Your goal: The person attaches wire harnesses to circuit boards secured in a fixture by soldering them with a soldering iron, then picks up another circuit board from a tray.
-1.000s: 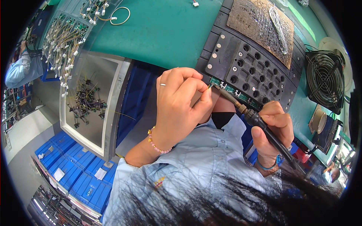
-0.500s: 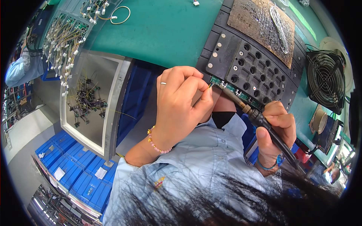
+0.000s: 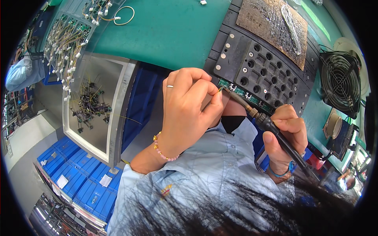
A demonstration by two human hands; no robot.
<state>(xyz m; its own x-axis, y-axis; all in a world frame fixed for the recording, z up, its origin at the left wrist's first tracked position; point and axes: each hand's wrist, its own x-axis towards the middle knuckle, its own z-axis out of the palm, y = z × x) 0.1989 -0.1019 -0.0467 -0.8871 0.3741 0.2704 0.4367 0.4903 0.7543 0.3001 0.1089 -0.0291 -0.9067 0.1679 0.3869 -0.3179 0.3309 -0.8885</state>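
Left hand (image 3: 191,101) pinches a wire (image 3: 220,89); right hand (image 3: 289,131) closes around an iron (image 3: 264,122); a board (image 3: 241,92) lies between both.

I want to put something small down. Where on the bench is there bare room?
The green mat is bare between the wire loop and the black base, short of the connector at the picture's top. Around the board it is crowded by the left hand and soldering iron.

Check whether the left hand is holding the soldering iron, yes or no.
No, the right hand grips the soldering iron, while the left hand pinches thin wire.
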